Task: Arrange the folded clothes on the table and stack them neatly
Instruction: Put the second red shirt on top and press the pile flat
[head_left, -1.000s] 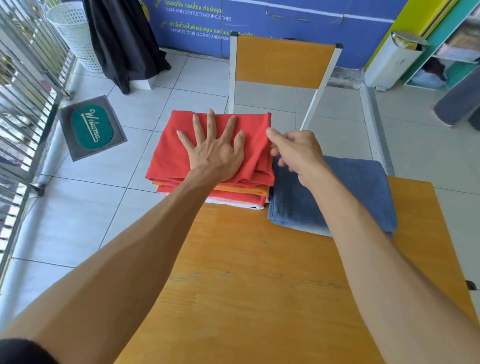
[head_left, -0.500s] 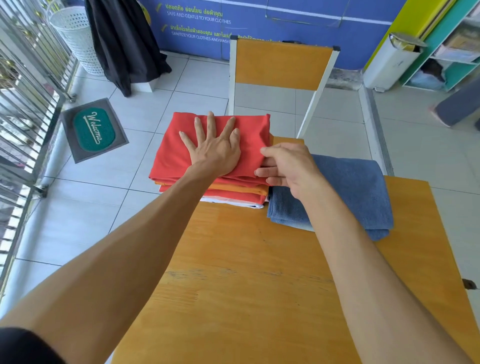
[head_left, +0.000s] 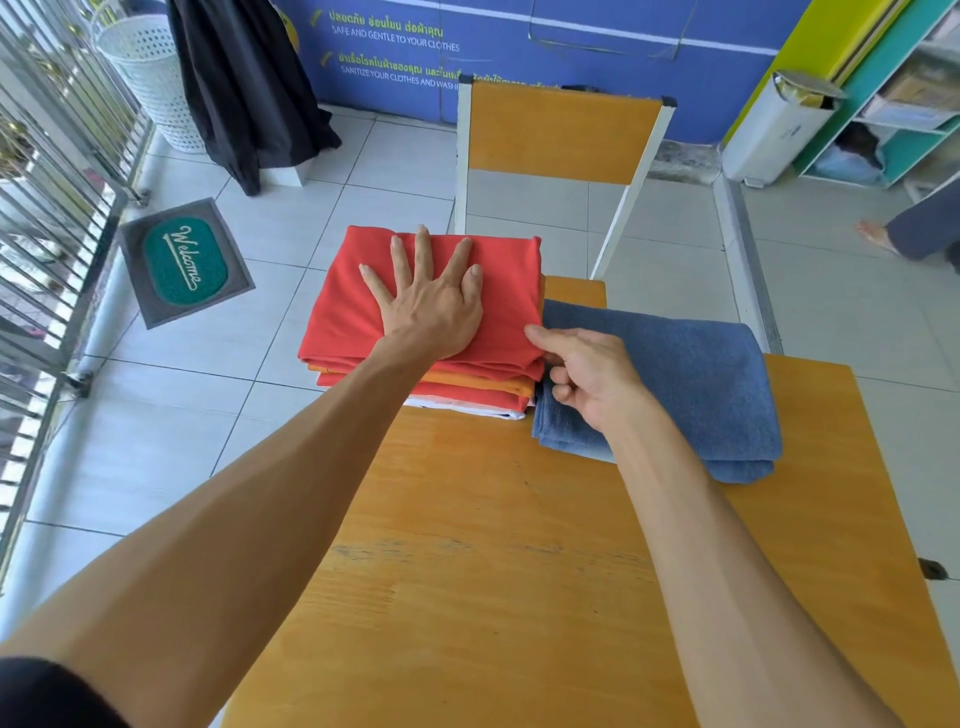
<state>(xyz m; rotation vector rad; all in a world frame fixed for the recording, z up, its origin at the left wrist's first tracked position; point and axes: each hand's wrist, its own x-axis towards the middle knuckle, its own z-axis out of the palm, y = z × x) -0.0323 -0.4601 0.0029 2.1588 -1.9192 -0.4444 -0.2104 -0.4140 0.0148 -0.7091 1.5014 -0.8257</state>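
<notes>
Bright even daylight, soft faint shadows, slight sheen on wood, wide-angle bending at edges, sharp focus

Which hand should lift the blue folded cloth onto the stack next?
Right, probably. The right hand already sits over the blue folded cloth's near-left corner, fingers curled at the stack's edge. The left hand lies flat, pinning the red stack steady.

A wooden table carries a stack of folded clothes, red on top, at its far-left corner, touching a folded blue towel beside it.
</notes>
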